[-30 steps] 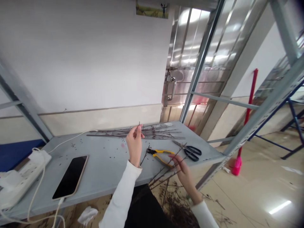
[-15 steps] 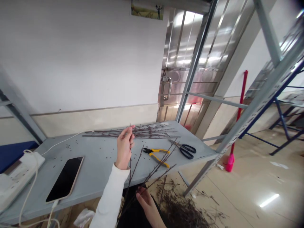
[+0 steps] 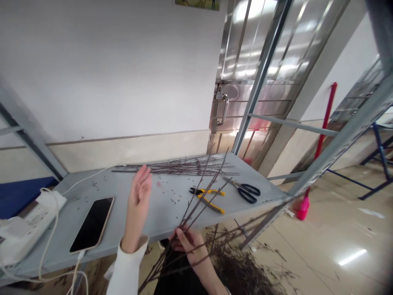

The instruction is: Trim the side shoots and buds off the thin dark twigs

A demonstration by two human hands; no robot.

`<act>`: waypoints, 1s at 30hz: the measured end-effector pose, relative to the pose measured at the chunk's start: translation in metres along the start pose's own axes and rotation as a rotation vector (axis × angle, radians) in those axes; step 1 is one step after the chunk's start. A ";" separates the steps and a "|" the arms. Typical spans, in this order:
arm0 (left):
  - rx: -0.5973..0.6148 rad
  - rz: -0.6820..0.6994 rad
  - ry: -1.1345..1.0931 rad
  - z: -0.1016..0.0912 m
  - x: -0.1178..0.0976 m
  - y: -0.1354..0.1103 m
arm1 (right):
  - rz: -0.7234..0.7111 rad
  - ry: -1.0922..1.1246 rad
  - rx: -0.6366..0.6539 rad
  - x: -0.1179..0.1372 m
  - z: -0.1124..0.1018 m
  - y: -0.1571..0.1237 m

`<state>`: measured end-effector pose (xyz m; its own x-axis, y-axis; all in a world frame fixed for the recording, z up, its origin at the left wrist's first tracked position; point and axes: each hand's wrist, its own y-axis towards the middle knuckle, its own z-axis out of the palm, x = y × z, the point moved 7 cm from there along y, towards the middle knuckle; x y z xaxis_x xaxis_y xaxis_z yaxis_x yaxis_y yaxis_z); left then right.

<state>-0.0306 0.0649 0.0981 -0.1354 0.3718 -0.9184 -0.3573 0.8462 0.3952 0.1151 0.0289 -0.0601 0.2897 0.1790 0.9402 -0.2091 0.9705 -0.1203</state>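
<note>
My left hand [image 3: 138, 205] is raised over the front of the grey table [image 3: 123, 213], its fingers stretched upward with nothing in them. Below the table's front edge, my right hand [image 3: 192, 246] grips a spread of thin brown branches [image 3: 157, 268]. Their tips fan up across the tabletop, and other stems slant off to the right. Behind them lie diagonal cutting pliers with yellow handles [image 3: 214, 205], jaws apart. Black-handled scissors [image 3: 249, 193] rest to the right, partly opened. Along the back lies a bundle of similar branches [image 3: 181, 167].
A phone [image 3: 92, 224] on a charging cable and a white power strip [image 3: 30, 229] occupy the table's left. Cut twigs [image 3: 245, 270] are heaped on the floor at right. Metal shelf posts [image 3: 260, 78] frame the table; a red-handled pole [image 3: 325, 123] leans beyond.
My left hand has moved left and its fingers have opened, away from the branch there. My right hand has risen slightly with the branches, which now spread higher and farther right. The view has shifted.
</note>
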 end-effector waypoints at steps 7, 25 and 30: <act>0.237 -0.468 0.045 -0.025 0.077 -0.079 | -0.072 0.061 0.050 0.085 0.005 0.043; -0.064 -0.645 -0.211 -0.014 0.094 -0.125 | -0.004 0.262 0.143 0.067 0.007 0.034; 0.037 -0.617 -0.437 0.008 0.079 -0.122 | -0.129 0.153 0.094 0.076 0.005 0.026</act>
<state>0.0099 -0.0062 -0.0226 0.4606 -0.0631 -0.8854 -0.2169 0.9592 -0.1812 0.1273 0.0671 0.0093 0.4566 0.0835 0.8857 -0.2452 0.9688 0.0350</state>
